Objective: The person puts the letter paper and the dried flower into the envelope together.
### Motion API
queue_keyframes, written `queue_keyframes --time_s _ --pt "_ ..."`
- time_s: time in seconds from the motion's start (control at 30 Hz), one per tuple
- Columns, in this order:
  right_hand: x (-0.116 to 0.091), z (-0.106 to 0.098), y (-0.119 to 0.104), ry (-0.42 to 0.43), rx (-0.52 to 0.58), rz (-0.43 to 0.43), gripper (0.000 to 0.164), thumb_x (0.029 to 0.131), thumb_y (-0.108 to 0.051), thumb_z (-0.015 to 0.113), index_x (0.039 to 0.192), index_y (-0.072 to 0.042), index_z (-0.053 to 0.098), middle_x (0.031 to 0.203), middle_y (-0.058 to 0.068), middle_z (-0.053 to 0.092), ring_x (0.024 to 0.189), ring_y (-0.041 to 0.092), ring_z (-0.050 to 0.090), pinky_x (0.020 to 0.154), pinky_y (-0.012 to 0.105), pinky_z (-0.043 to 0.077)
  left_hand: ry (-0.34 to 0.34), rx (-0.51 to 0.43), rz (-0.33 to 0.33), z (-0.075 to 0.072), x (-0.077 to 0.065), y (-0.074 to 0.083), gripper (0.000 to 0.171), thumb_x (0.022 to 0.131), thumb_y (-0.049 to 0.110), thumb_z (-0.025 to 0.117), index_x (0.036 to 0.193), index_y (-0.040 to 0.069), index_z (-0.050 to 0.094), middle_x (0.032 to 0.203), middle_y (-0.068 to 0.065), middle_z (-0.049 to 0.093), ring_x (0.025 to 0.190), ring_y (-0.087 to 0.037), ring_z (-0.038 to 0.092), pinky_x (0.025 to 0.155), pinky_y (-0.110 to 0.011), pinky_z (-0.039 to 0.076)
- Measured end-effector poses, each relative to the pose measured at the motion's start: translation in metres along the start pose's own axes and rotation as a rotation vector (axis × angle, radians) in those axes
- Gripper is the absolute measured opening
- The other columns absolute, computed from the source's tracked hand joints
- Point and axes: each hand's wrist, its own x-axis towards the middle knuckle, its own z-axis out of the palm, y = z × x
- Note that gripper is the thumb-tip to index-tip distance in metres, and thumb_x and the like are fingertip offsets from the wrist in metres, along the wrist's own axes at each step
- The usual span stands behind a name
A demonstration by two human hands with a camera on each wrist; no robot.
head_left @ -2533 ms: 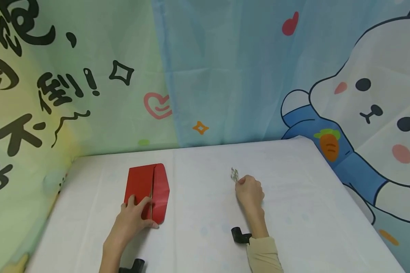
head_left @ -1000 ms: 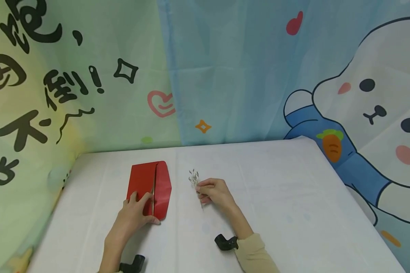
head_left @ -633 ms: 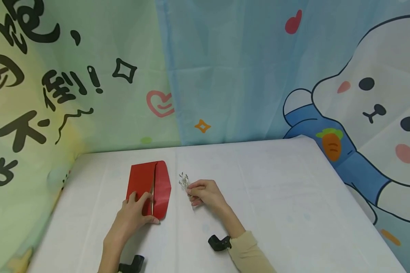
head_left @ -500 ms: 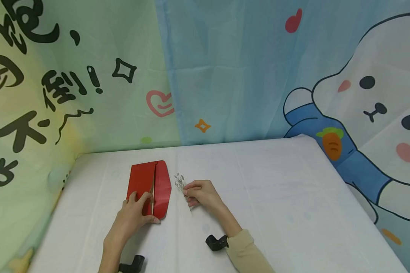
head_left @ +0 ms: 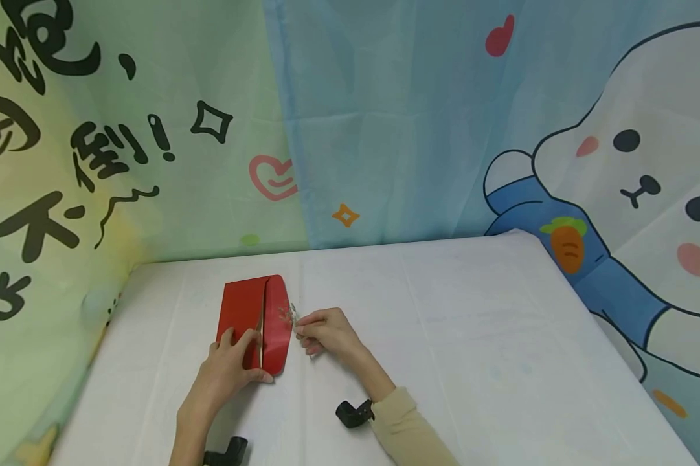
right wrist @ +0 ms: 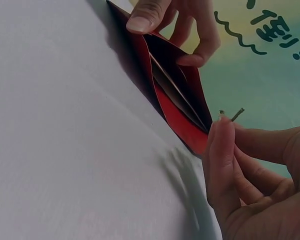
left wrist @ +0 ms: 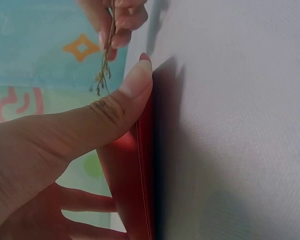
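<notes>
A red envelope (head_left: 239, 304) lies on the white-covered table with its flap (head_left: 277, 336) spread to the right. My left hand (head_left: 224, 366) grips its near end, thumb on one side and fingers at the opening. In the right wrist view the mouth gapes, and a pale layer (right wrist: 172, 87) shows inside. My right hand (head_left: 331, 336) pinches a small sprig of dried flowers (head_left: 291, 315) by its stems. The sprig's head overlaps the flap's right edge in the head view; whether it touches cannot be told. In the left wrist view the flower heads (left wrist: 101, 80) hang beyond my left thumb.
A black wrist-camera mount (head_left: 354, 414) sits at the right wrist, another mount (head_left: 227, 453) at the left. White cloth (head_left: 472, 336) covers the table. Behind it hangs a printed curtain (head_left: 384, 129) with a cartoon bear.
My right hand has carried the sprig leftward across the table, from well right of the envelope to its flap. My left hand and the envelope have stayed nearly in place.
</notes>
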Motion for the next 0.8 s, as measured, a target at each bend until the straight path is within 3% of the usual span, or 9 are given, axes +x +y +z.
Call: queue_keyframes --time_s 0.33,0.8 --pt "0.010 0.018 -0.001 -0.009 -0.027 0.015 0.019 0.092 -0.006 0.074 0.104 0.009 0.074 0.072 0.014 0.070 0.053 0.012 0.064 0.054 0.029 0.059 0.012 0.016 0.001 0.001 0.000 0.000 0.073 0.070 0.042 0.094 0.130 0.019 0.059 0.143 -0.036 0.044 0.121 -0.060 0.049 0.082 -0.066 0.056" --pt "0.014 0.042 -0.007 0.040 -0.120 0.038 0.012 0.092 -0.004 0.073 0.098 0.005 0.077 0.075 0.015 0.074 0.050 0.010 0.063 0.052 0.029 0.059 0.013 0.022 0.020 -0.001 -0.001 0.000 0.075 0.070 0.043 0.093 0.132 0.018 0.059 0.143 -0.037 0.044 0.120 -0.061 0.049 0.081 -0.067 0.055"
